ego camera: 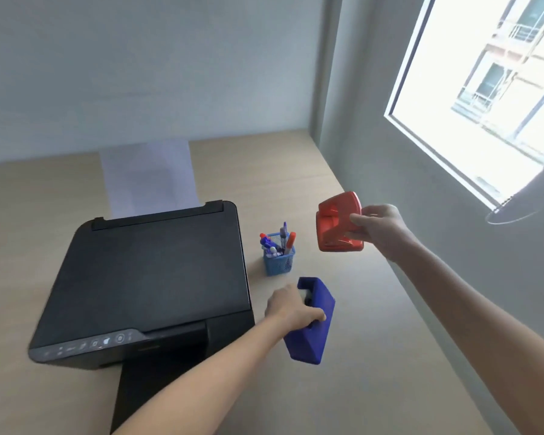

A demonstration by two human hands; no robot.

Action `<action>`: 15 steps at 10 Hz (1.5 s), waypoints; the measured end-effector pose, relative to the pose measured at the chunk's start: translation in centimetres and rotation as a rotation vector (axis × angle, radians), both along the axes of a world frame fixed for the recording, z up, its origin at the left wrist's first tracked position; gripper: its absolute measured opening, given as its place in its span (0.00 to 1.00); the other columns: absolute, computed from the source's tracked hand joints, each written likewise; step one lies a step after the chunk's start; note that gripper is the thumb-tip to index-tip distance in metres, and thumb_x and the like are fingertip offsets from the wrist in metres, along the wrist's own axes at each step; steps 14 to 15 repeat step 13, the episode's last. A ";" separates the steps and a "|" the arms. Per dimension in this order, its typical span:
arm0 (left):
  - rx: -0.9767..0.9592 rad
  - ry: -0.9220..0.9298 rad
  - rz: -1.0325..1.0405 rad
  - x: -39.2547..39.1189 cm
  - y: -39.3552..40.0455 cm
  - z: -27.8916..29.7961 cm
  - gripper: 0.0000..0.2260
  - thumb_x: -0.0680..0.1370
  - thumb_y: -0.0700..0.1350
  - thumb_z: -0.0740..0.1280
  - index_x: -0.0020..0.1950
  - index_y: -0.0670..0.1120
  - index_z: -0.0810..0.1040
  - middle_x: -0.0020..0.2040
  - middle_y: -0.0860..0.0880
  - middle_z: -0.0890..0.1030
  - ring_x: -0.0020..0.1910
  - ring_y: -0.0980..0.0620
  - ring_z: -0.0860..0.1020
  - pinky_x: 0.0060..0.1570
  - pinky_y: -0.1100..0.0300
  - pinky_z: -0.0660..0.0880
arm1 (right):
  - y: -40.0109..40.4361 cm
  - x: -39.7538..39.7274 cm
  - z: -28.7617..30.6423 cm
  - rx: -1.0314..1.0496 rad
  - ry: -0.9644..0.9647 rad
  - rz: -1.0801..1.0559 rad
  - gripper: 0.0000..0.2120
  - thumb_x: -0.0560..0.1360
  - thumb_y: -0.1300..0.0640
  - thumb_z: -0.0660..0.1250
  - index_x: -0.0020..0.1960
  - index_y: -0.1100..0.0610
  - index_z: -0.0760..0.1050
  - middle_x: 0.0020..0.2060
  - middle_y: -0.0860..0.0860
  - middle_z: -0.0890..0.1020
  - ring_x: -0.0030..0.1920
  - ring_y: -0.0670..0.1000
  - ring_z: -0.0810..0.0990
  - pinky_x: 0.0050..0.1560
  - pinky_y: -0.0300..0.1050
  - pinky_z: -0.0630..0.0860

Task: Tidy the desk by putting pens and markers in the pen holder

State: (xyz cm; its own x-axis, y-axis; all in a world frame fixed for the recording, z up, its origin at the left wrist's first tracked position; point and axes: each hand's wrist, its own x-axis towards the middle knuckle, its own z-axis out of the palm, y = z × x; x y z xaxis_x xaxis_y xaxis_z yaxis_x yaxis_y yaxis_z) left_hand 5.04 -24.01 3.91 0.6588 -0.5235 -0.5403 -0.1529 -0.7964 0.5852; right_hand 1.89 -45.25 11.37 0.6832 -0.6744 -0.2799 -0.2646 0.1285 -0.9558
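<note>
A blue mesh pen holder (pixel 278 262) stands on the wooden desk (pixel 358 356), right of the printer. Several pens and markers (pixel 284 239) stick up out of it, one with an orange cap. My left hand (pixel 291 307) grips a dark blue tape dispenser (pixel 313 321) just in front of the holder. My right hand (pixel 379 229) holds an orange hole punch (pixel 338 222) lifted above the desk, to the right of the holder. No loose pens show on the desk.
A black printer (pixel 151 277) fills the desk's left half, with white paper (pixel 148 174) rising from its rear feed. The grey wall (pixel 453 262) runs close along the desk's right edge, with a bright window (pixel 490 83) above.
</note>
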 end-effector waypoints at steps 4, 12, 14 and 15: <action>0.226 -0.174 0.312 4.0 -4.4 -5.7 0.29 0.70 0.50 0.74 0.65 0.41 0.67 0.61 0.42 0.78 0.58 0.42 0.79 0.50 0.52 0.79 | -2.7 1.3 -11.9 -0.026 0.306 -0.031 0.02 0.70 0.66 0.69 0.42 0.62 0.77 0.43 0.64 0.82 0.35 0.59 0.84 0.35 0.49 0.83; 0.002 -0.135 0.123 3.5 -4.4 -0.7 0.50 0.71 0.55 0.73 0.78 0.40 0.43 0.73 0.38 0.63 0.72 0.41 0.66 0.70 0.50 0.67 | 0.0 2.8 -11.0 -0.361 0.362 0.147 0.19 0.77 0.53 0.63 0.66 0.56 0.69 0.61 0.60 0.77 0.58 0.58 0.77 0.52 0.47 0.73; -0.306 -0.157 0.026 0.7 -0.4 3.9 0.36 0.74 0.51 0.71 0.75 0.47 0.57 0.66 0.51 0.72 0.67 0.51 0.71 0.64 0.60 0.68 | 1.1 0.5 -4.6 -0.377 0.087 0.080 0.11 0.76 0.54 0.64 0.58 0.52 0.74 0.57 0.58 0.80 0.51 0.55 0.82 0.51 0.52 0.79; -0.306 -0.157 0.026 0.7 -0.4 3.9 0.36 0.74 0.51 0.71 0.75 0.47 0.57 0.66 0.51 0.72 0.67 0.51 0.71 0.64 0.60 0.68 | 1.1 0.5 -4.6 -0.377 0.087 0.080 0.11 0.76 0.54 0.64 0.58 0.52 0.74 0.57 0.58 0.80 0.51 0.55 0.82 0.51 0.52 0.79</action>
